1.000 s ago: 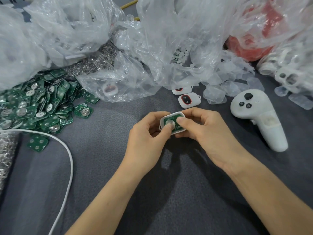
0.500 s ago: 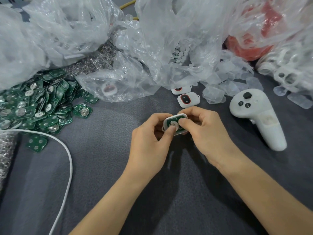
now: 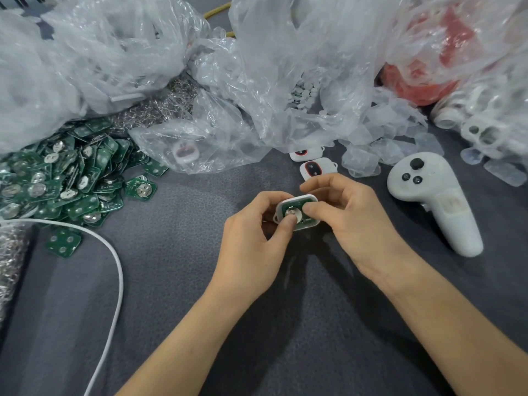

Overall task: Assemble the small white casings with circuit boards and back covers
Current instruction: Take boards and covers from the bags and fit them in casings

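Both hands hold one small white casing over the grey cloth at the centre. A green circuit board with a round metal cell lies inside it, facing up. My left hand grips the casing's left side, its thumb pressing on the metal cell. My right hand grips the right side, with the thumb on the board's right edge. A pile of green circuit boards lies at the left. Two assembled white casings with red rings lie just behind my hands. Clear back covers are heaped at the right rear.
Crumpled clear plastic bags fill the back. A white game controller lies to the right. A white cable curves across the left front. Small metal clips lie behind the boards, and a red bag sits at the back right.
The casing has tilted and shifted slightly in my hands. My left thumb has slid onto the metal cell, and my right thumb has moved to the board's right edge.
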Demonstrator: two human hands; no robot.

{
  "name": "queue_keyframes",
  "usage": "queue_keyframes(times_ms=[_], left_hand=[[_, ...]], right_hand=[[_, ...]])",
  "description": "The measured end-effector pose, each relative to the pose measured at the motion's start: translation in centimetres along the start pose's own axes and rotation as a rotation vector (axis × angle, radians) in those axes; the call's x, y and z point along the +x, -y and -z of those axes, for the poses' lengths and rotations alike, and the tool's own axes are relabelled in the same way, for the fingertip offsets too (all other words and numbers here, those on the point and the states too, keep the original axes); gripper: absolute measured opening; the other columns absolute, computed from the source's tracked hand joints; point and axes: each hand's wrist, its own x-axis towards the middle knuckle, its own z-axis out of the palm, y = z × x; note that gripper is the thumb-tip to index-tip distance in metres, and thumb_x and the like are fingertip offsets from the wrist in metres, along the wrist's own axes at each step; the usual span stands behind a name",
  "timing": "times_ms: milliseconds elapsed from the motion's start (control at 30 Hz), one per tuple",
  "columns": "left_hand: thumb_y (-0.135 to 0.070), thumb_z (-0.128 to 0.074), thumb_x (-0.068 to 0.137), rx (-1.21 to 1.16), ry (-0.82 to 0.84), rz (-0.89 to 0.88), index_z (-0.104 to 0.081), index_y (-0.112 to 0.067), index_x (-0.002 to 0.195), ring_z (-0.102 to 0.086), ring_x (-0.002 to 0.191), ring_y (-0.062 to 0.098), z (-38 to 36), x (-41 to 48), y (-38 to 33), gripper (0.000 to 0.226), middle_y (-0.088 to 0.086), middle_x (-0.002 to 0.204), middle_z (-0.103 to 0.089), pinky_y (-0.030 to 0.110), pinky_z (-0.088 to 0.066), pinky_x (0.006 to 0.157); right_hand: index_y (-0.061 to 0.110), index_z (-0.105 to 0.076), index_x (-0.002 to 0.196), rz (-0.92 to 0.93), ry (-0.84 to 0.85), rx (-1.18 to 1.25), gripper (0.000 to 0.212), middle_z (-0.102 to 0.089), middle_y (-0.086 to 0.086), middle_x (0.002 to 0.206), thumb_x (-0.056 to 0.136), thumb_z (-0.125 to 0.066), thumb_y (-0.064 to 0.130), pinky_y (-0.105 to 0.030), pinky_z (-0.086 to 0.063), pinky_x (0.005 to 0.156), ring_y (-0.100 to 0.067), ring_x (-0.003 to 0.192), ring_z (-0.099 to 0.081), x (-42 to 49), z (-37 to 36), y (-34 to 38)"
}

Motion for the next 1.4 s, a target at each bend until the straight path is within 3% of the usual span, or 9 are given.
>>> queue_keyframes(times_ms=[133,233,367,467,633,733,933,1233,1400], left_hand=[[-0.007,-0.065,0.089,-0.02,-0.008,-0.014,-0.065,-0.026,0.099,-0.066,0.08,0.013,0.0,-0.1,-0.1,0.022,-0.008,0.086,-0.07,0.038,-0.056,0.077],[-0.007,-0.065,0.089,-0.048,-0.025,0.016,-0.065,-0.027,0.099,-0.066,0.08,0.011,0.1,0.0,-0.1,0.022,-0.008,0.086,-0.07,0.039,-0.056,0.078],[-0.007,-0.065,0.089,-0.071,-0.027,0.031,-0.066,-0.022,0.101,-0.068,0.083,0.011,0.1,0.1,-0.1,0.02,-0.007,0.088,-0.071,0.041,-0.056,0.079],[-0.007,-0.065,0.088,-0.039,-0.03,0.008,-0.065,-0.025,0.099,-0.067,0.081,0.008,0.1,0.1,0.0,0.021,-0.01,0.087,-0.071,0.036,-0.057,0.078],[-0.008,-0.067,0.087,-0.054,-0.043,0.044,-0.065,-0.027,0.095,-0.067,0.079,0.007,0.3,0.3,0.3,0.02,-0.011,0.084,-0.071,0.029,-0.056,0.076],[-0.009,-0.066,0.087,0.008,-0.046,0.039,-0.065,-0.026,0.094,-0.067,0.078,0.003,0.1,0.0,0.4,0.019,-0.012,0.083,-0.071,0.019,-0.052,0.073],[-0.009,-0.067,0.086,0.062,-0.075,0.064,-0.064,-0.028,0.088,-0.064,0.071,-0.004,-0.2,-0.2,0.3,0.019,-0.017,0.076,-0.071,0.006,-0.043,0.064],[-0.01,-0.066,0.087,0.056,-0.043,0.088,-0.063,-0.029,0.087,-0.064,0.073,0.0,-0.1,-0.2,0.1,0.02,-0.017,0.078,-0.071,0.009,-0.044,0.065],[-0.009,-0.066,0.087,0.038,-0.025,0.098,-0.063,-0.029,0.089,-0.066,0.075,0.001,-0.2,-0.1,0.1,0.02,-0.015,0.079,-0.071,0.013,-0.047,0.067]], right_hand=[[0.019,-0.061,0.088,0.027,-0.004,0.003,0.026,-0.066,0.004,0.071,0.081,-0.065,-0.006,-0.019,-0.052,0.065,-0.006,0.07,-0.065,0.1,0.1,0.1],[0.02,-0.059,0.099,0.0,0.014,0.035,0.03,-0.067,-0.003,0.078,0.081,-0.067,-0.002,-0.026,-0.055,0.073,-0.012,0.075,-0.066,0.2,0.4,0.1],[0.017,-0.065,0.102,-0.04,0.078,0.12,0.023,-0.068,-0.007,0.084,0.085,-0.066,0.002,-0.027,-0.055,0.071,-0.016,0.079,-0.069,0.3,0.7,0.1],[0.013,-0.071,0.094,0.003,0.093,0.004,0.012,-0.073,-0.005,0.087,0.086,-0.066,0.006,-0.028,-0.057,0.073,-0.016,0.084,-0.07,0.2,0.8,0.2],[0.019,-0.072,0.095,0.034,0.145,-0.089,0.023,-0.074,0.0,0.09,0.085,-0.065,-0.001,-0.027,-0.057,0.076,-0.014,0.087,-0.07,0.3,1.2,0.3],[0.022,-0.072,0.093,0.031,0.076,-0.23,0.023,-0.073,0.002,0.085,0.085,-0.066,0.001,-0.029,-0.058,0.074,-0.012,0.078,-0.071,0.2,0.7,-0.2],[0.025,-0.071,0.087,0.048,-0.046,-0.385,0.019,-0.07,0.008,0.075,0.083,-0.069,0.006,-0.01,-0.049,0.057,-0.001,0.062,-0.066,-0.1,-0.1,-0.2],[0.026,-0.07,0.078,0.002,0.002,-0.346,0.019,-0.071,0.005,0.073,0.08,-0.068,0.007,-0.025,-0.054,0.065,-0.008,0.065,-0.067,0.0,0.3,0.1],[0.027,-0.07,0.077,-0.013,0.025,-0.298,0.016,-0.071,0.006,0.072,0.081,-0.071,0.012,-0.019,-0.05,0.06,-0.006,0.062,-0.067,0.1,0.4,0.0]])
